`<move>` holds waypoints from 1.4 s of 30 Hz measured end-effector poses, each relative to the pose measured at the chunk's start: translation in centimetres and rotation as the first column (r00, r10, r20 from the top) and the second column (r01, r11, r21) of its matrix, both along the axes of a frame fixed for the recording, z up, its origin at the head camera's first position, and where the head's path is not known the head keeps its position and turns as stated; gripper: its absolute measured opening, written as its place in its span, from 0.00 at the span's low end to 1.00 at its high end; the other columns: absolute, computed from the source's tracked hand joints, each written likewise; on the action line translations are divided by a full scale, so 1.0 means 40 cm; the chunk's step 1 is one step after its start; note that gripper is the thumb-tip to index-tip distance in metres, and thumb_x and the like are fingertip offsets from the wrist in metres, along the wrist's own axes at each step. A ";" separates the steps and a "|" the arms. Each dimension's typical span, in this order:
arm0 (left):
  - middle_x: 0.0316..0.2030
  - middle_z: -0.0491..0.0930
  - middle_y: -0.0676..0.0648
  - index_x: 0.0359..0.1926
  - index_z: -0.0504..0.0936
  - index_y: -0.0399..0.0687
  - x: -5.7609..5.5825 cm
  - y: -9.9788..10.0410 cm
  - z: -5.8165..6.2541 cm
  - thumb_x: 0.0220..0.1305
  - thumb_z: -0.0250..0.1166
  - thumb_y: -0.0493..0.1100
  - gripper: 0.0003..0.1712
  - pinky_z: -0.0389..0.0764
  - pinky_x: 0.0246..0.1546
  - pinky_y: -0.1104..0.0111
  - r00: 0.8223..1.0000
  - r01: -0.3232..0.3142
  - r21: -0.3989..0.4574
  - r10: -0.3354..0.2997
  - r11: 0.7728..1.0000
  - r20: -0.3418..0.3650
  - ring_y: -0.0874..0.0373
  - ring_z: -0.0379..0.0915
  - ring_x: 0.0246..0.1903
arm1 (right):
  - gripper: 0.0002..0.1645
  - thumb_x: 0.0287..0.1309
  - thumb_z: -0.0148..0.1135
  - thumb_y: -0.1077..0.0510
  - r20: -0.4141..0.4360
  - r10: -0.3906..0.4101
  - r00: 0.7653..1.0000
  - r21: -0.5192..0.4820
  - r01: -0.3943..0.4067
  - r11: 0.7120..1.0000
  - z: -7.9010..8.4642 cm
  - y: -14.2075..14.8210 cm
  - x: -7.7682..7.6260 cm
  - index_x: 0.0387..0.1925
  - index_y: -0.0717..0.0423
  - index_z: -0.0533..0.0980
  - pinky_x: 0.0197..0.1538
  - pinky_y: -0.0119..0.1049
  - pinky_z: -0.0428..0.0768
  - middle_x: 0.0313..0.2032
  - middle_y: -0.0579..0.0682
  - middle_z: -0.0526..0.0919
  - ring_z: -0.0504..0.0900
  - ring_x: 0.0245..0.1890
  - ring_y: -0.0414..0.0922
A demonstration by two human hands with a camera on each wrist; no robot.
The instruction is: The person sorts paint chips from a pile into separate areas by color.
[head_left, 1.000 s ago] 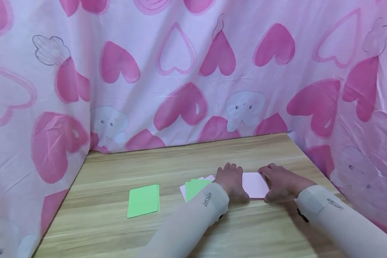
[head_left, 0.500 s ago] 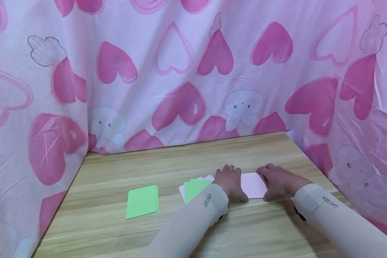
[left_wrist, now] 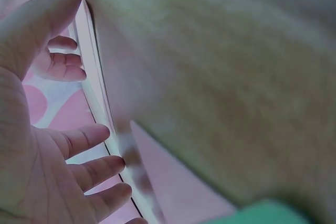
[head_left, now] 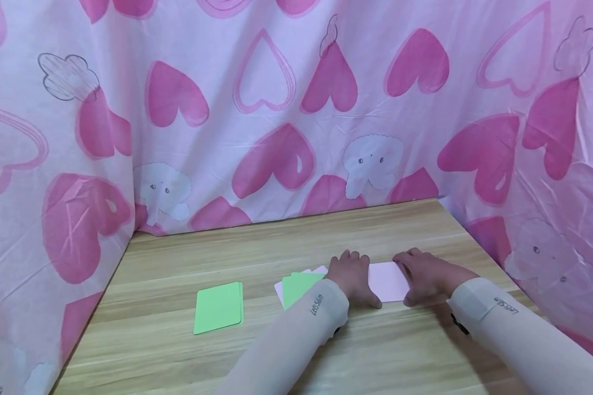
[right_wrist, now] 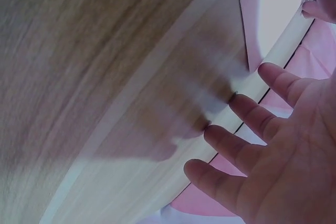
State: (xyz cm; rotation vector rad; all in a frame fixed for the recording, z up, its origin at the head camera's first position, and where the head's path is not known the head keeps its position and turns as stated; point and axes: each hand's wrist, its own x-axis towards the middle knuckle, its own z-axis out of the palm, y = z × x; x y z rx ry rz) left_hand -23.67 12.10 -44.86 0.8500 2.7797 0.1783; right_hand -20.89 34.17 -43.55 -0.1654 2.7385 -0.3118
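A stack of pale pink cards (head_left: 387, 282) lies on the wooden table, between my two hands. My left hand (head_left: 348, 277) rests at its left side, thumb at the near edge and fingers spread towards the far side. At the right side is my right hand (head_left: 430, 277), with the thumb near the front corner and the index finger at the far corner. In the right wrist view its other fingers (right_wrist: 231, 153) extend past the card corner (right_wrist: 254, 40). Left of my left hand lies a loose fan of green cards (head_left: 296, 288) over pink ones (head_left: 279, 291), partly hidden by the sleeve.
Further left on the wooden tabletop (head_left: 153, 307) is a small pile of green cards (head_left: 218, 307), slightly offset from each other. A pink curtain (head_left: 277, 99) with hearts stands along the table's back and both sides.
The hands stay at the two sides of the pink cards with hardly any movement. The view shifts slightly; the card piles keep their places.
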 end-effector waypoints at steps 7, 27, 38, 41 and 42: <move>0.63 0.78 0.54 0.66 0.74 0.57 -0.011 -0.031 0.022 0.42 0.78 0.77 0.54 0.73 0.69 0.54 1.000 0.002 -0.011 -0.002 1.000 -0.004 0.54 0.68 0.69 | 0.66 0.33 0.90 0.42 -0.001 0.008 1.000 -0.003 -0.008 1.000 0.005 -0.009 -0.004 0.73 0.56 0.68 0.62 0.66 0.79 0.63 0.61 0.73 0.76 0.57 0.59; 0.74 0.70 0.47 0.75 0.70 0.47 -0.083 -0.361 0.044 0.48 0.81 0.67 0.58 0.70 0.73 0.48 0.997 -0.061 0.101 0.056 0.993 0.049 0.50 0.63 0.75 | 0.62 0.39 0.85 0.38 -0.165 0.168 0.972 -0.048 -0.178 0.983 0.028 -0.173 -0.017 0.73 0.59 0.69 0.67 0.63 0.77 0.67 0.62 0.74 0.74 0.66 0.63; 0.70 0.74 0.48 0.69 0.76 0.48 -0.038 -0.450 0.013 0.46 0.82 0.66 0.53 0.72 0.73 0.50 0.996 -0.066 0.115 0.058 0.991 0.068 0.51 0.65 0.73 | 0.61 0.39 0.84 0.35 -0.184 0.221 0.958 -0.062 -0.236 0.970 0.003 -0.305 -0.022 0.71 0.58 0.71 0.69 0.58 0.76 0.64 0.55 0.76 0.75 0.64 0.56; 0.68 0.74 0.49 0.69 0.76 0.50 -0.027 -0.457 0.014 0.43 0.83 0.67 0.54 0.72 0.72 0.51 0.995 -0.066 0.105 0.058 0.992 0.077 0.52 0.66 0.70 | 0.60 0.37 0.83 0.33 -0.198 0.241 0.950 -0.048 -0.255 0.966 -0.007 -0.340 -0.024 0.69 0.57 0.73 0.67 0.55 0.77 0.62 0.52 0.78 0.76 0.61 0.53; 0.68 0.74 0.49 0.70 0.76 0.50 -0.023 -0.459 0.016 0.42 0.84 0.67 0.55 0.72 0.72 0.51 0.995 -0.069 0.101 0.061 0.992 0.081 0.51 0.66 0.70 | 0.60 0.37 0.82 0.32 -0.202 0.248 0.947 -0.042 -0.261 0.964 -0.010 -0.352 -0.024 0.69 0.57 0.73 0.66 0.54 0.77 0.61 0.51 0.78 0.76 0.60 0.52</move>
